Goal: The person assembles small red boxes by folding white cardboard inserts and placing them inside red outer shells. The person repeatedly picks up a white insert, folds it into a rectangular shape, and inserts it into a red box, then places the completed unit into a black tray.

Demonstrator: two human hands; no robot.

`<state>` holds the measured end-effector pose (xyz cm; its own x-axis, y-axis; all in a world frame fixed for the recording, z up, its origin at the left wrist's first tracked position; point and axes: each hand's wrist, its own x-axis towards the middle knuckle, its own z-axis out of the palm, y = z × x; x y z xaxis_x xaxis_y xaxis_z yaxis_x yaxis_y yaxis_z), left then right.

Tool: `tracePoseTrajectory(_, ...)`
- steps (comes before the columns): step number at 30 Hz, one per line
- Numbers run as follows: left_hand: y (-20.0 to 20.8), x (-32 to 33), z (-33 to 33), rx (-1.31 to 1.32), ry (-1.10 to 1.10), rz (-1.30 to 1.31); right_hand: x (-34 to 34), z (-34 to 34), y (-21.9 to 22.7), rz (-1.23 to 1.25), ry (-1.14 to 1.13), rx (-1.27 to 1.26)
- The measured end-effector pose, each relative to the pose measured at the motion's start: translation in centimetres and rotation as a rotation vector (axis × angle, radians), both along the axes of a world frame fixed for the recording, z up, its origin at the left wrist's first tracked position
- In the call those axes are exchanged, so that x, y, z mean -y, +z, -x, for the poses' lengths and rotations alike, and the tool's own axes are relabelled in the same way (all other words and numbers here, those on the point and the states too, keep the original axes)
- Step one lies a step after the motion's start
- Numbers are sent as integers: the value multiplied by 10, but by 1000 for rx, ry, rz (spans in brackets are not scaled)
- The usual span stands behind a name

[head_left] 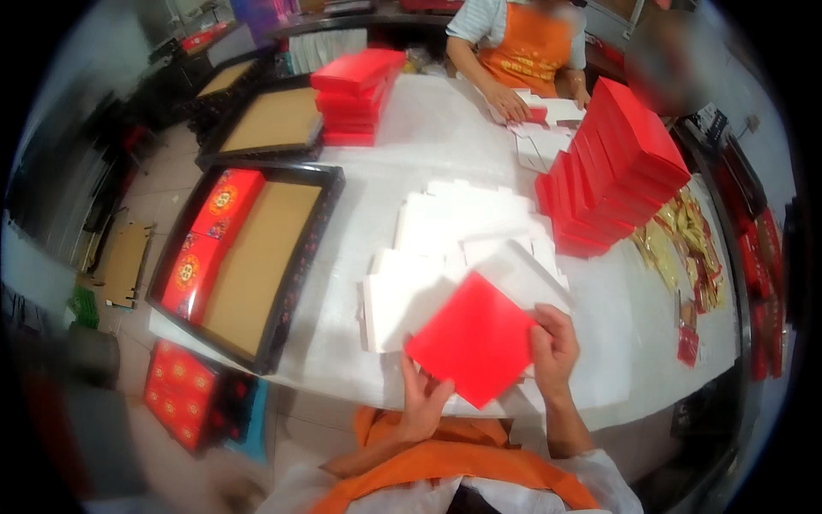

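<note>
A square red box (pixel 471 341), its flat face turned up, is held between my two hands above the near side of the table. My left hand (pixel 422 398) grips its lower left edge, with the thumb on the near side. My right hand (pixel 555 347) has its fingers curled round the right corner. Under and beyond the box lies a loose pile of white cardboard blanks (pixel 458 218), partly overlapping. Whatever the box has on its underside is hidden.
A tall stack of red boxes (pixel 612 171) leans at the right, beside a heap of yellow packets (pixel 685 240). To the left, a black-rimmed tray (pixel 330 193) holds red printed boxes (pixel 193 270). More red boxes (pixel 351 107) stand farther back. Across the table, a person (pixel 522 51) handles white cardboard.
</note>
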<state>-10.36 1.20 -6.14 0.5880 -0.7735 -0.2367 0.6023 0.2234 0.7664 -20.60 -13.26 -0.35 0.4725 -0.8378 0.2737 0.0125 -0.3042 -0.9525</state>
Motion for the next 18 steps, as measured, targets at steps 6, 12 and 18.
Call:
tracePoseTrajectory(6, 20, -69, -34, 441, -340, -16, 3, 33, -3, 120, 617, -299)
tracePoseTrajectory(12, -2, -67, -47, 991, -358, -222, -30, 27, -25, -231, 758, -237)
tracePoseTrajectory(18, -43, -75, -50, 1316, -390, -322, -63, 23, -45, 12, 484, -56)
